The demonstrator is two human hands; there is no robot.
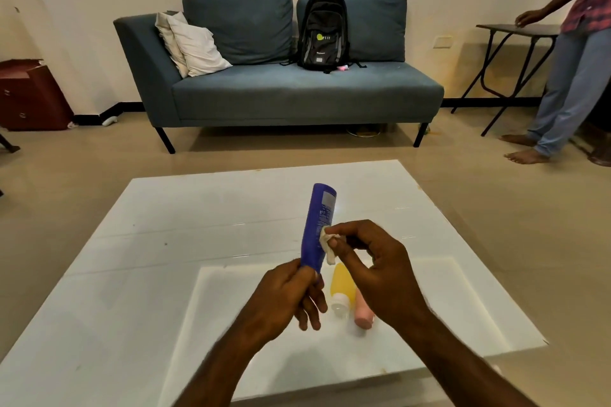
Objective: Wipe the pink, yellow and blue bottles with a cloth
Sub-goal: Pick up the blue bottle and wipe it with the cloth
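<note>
My left hand (pixel 291 294) grips the lower end of the blue bottle (pixel 317 225), which I hold nearly upright above the white table (pixel 139 258). A small white cloth (pixel 327 243) is pinched in my right hand (pixel 373 271) and pressed against the bottle's right side. Below my hands the yellow bottle (pixel 340 287) lies on the table with its white cap toward me. The pink bottle (pixel 363 314) lies beside it on the right, partly hidden by my right wrist.
Beyond the table stands a blue sofa (pixel 281 89) with a black backpack (pixel 322 31) and white pillows (pixel 191 43). A person (pixel 568 53) stands at the right by a small dark folding table (pixel 515 31). A red-brown cabinet (pixel 29 92) is at the left wall.
</note>
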